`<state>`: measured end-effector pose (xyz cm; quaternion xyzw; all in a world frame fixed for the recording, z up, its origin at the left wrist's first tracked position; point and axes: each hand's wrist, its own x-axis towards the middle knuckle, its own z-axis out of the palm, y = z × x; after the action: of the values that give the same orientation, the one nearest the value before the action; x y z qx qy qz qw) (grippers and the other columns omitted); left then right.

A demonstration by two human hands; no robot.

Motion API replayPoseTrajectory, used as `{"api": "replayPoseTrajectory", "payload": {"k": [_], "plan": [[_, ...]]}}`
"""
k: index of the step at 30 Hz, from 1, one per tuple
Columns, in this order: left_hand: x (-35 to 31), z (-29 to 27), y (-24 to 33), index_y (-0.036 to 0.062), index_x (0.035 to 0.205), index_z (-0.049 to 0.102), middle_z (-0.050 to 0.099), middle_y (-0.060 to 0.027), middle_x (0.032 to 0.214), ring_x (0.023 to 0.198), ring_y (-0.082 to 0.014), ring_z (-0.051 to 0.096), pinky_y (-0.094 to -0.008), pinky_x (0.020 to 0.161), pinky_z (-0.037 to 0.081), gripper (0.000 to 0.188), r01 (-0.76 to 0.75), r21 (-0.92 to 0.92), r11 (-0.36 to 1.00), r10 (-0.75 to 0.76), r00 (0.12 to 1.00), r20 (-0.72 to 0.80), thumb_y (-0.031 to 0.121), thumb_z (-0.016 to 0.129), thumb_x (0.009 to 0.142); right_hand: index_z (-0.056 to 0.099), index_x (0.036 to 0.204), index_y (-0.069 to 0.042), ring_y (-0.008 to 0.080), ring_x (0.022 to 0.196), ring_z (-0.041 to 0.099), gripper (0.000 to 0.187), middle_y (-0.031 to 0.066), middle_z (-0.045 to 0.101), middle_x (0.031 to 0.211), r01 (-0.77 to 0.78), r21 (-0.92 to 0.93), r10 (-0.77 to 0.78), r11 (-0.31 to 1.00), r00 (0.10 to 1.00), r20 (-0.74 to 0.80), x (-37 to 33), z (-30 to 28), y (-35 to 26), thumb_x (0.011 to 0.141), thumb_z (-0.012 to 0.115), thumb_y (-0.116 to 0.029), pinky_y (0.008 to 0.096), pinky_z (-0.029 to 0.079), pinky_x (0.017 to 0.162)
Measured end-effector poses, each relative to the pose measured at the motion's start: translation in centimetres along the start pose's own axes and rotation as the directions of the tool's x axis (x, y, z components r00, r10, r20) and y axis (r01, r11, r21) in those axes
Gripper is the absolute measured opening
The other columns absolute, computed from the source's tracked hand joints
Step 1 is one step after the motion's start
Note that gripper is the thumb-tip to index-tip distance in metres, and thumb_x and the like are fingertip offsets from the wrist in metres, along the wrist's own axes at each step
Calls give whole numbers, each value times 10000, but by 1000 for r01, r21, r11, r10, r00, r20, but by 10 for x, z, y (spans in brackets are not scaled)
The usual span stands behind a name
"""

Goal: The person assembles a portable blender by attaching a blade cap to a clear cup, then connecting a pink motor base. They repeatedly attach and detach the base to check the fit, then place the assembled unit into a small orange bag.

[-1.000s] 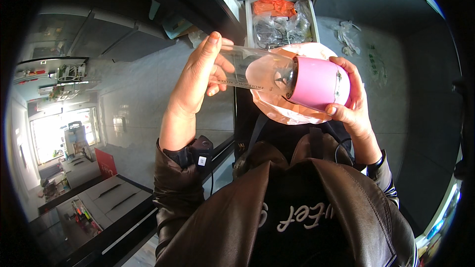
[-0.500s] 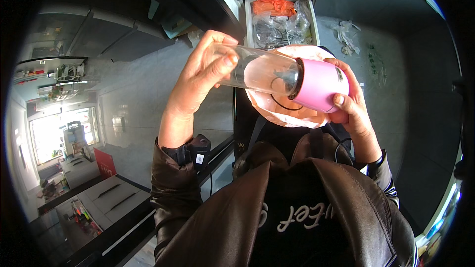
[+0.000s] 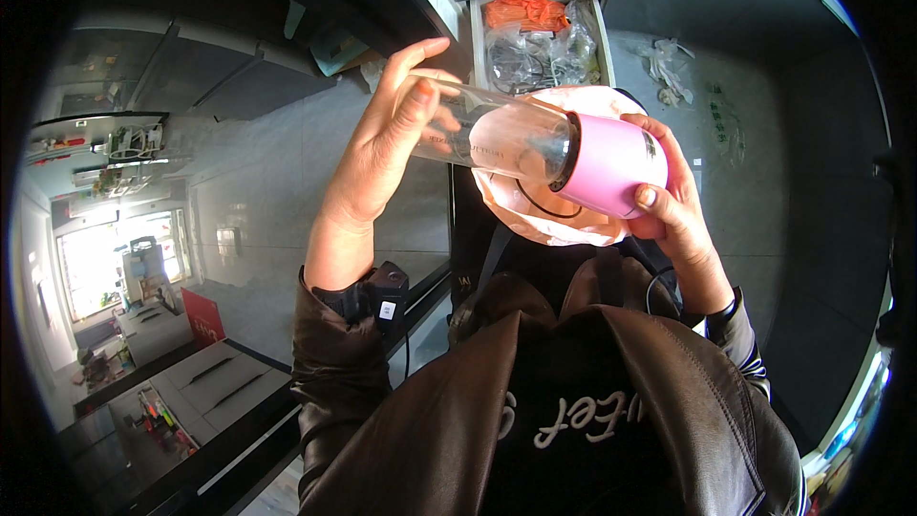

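A portable blender is held level in front of me, its clear cup [image 3: 497, 129] toward the left and its pink motor base [image 3: 621, 164] toward the right. My right hand [image 3: 673, 196] wraps the base, thumb on the near side. Around the far end of the cup is my left hand [image 3: 396, 124]; its index finger is lifted off, while other fingers show through the clear wall. Cup and base meet at a dark ring. Under the blender lies a round, pale pink, crinkled bag-like thing [image 3: 544, 220] with a dark cord across it.
Beyond the blender, an open drawer [image 3: 606, 48] holds clear plastic bags [image 3: 525, 59] and an orange bag [image 3: 525, 12]. Crumpled clear plastic [image 3: 669, 72] lies on the floor to its right. Dark cabinet panels [image 3: 831, 153] stand on the right.
My left hand has loosened around the cup, with its index finger extending away and its thumb shifted. Printing on the cup has come into view, so the cup has turned. The base moved slightly left.
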<state>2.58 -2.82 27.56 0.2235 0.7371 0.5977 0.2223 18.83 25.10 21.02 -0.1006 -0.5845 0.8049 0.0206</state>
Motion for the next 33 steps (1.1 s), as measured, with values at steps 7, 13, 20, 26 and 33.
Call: {"api": "replayPoseTrajectory", "payload": {"k": [7, 13, 20, 26, 33], "plan": [[-4, -12, 4, 100, 1414, 531, 604, -44, 1124, 783, -60, 527, -201, 653, 401, 567, 134, 75, 988, -140, 987, 78, 557, 490, 1080, 498, 1464, -39, 266, 1289, 559, 859, 146, 588, 1338, -3, -32, 4, 999, 1000, 28, 2, -4, 1, 771, 864, -389, 404, 433, 1135], [-6, -11, 4, 72, 1470, 494, 533, -55, 1328, 974, -109, 476, -266, 903, 402, 609, -212, 8, 977, 207, 962, 180, 377, 714, 992, 495, 1475, -45, 279, 1267, 581, 820, 155, 599, 1327, -190, 202, 182, 961, 981, 60, 1, -2, -2, 813, 834, -391, 393, 472, 1113], [3, 3, -1, 23, 1507, 474, 626, -108, 1194, 928, -133, 629, -288, 810, 507, 865, 57, 65, 996, -51, 995, -91, 740, 286, 1060, 492, 1472, -45, 274, 1262, 587, 779, 154, 603, 1328, -64, 75, 59, 995, 996, 74, 1, -1, -2, 830, 830, -329, 401, 500, 1091], [-6, -11, 10, 59, 1421, 519, 626, -68, 1066, 759, -82, 598, -194, 654, 448, 704, 187, 233, 954, -201, 979, 41, 661, 409, 1073, 482, 1481, -43, 277, 1262, 592, 763, 153, 609, 1331, -109, 150, 98, 983, 992, 75, 1, -1, -2, 843, 819, -290, 405, 505, 1087], [-5, -2, 9, 71, 1532, 450, 614, -119, 1278, 1057, -136, 612, -281, 872, 474, 611, -187, 123, 975, 174, 978, 113, 504, 465, 1101, 487, 1482, -40, 278, 1269, 592, 785, 160, 612, 1338, -113, 122, 106, 986, 992, 67, 2, -1, -2, 831, 813, -331, 405, 498, 1092]]}}
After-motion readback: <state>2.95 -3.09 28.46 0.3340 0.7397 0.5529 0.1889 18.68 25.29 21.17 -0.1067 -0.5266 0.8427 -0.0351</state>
